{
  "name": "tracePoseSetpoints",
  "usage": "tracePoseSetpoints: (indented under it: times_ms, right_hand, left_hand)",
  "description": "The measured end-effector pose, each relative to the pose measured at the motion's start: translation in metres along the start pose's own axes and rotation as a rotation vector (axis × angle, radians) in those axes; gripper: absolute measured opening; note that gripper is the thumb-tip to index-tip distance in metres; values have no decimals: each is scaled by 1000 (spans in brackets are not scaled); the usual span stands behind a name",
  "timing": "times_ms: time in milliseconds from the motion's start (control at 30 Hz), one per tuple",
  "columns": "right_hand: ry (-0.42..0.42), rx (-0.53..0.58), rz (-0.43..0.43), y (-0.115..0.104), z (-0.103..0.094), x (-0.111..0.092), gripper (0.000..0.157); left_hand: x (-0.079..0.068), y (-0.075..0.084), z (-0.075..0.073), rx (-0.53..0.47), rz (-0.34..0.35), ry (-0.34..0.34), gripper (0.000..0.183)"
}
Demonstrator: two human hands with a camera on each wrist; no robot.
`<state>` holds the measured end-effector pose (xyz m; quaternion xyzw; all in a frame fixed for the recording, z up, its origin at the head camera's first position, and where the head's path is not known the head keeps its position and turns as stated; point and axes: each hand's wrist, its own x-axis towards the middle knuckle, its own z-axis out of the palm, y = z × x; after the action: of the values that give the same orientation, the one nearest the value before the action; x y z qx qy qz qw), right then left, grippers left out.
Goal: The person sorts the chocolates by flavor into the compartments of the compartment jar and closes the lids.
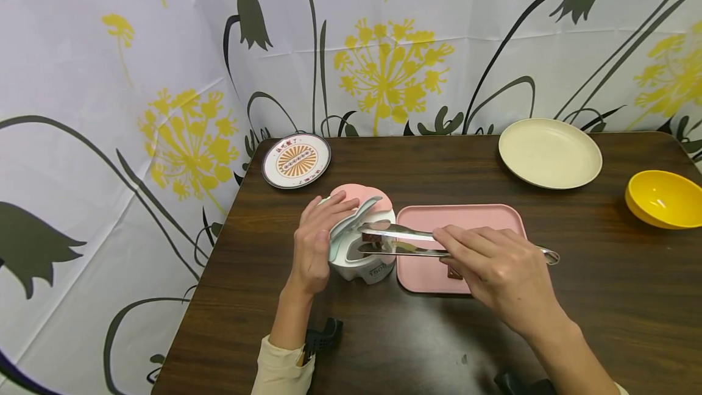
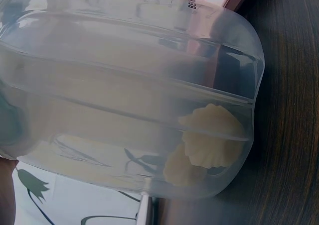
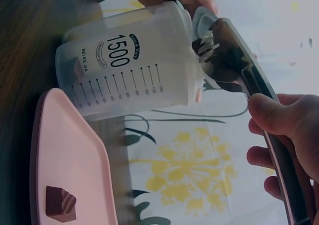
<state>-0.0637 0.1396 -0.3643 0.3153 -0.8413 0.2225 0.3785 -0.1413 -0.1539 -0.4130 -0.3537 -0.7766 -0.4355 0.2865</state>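
A translucent storage container [image 3: 114, 60] marked 1500 stands left of a pink tray [image 1: 428, 218], with its pale green flap [image 1: 345, 230] raised. My left hand [image 1: 315, 242] holds the container at its lid beside the flap. Metal tongs [image 1: 406, 250] are in my right hand [image 1: 499, 273], thumb on one side and fingers on the other. Between their tips, over the container's opening, is a brown chocolate piece [image 1: 372, 238]. Pale shell-shaped pieces [image 2: 214, 138] lie at the container's bottom. A ridged chocolate piece [image 3: 61, 204] sits on the tray, partly hidden by my right hand in the head view.
A patterned white plate [image 1: 296, 160] lies at the table's back left. Toward the back right are a cream plate [image 1: 550, 154] and a yellow bowl [image 1: 663, 200]. A flowered cloth [image 1: 384, 11] hangs behind the dark wooden table [image 1: 230, 322].
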Motion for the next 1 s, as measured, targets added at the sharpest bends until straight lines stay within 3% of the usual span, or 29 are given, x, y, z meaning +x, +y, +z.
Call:
tracePoseSetpoints:
  times_ms: [767, 1000]
  right_hand:
    - [-43, 27, 72, 12, -12, -10, 45]
    - [-150, -22, 177, 29, -27, -31, 55]
  left_hand:
    - [-1, 0, 0, -7, -6, 2, 58]
    - [0, 0, 1, -7, 5, 2, 58]
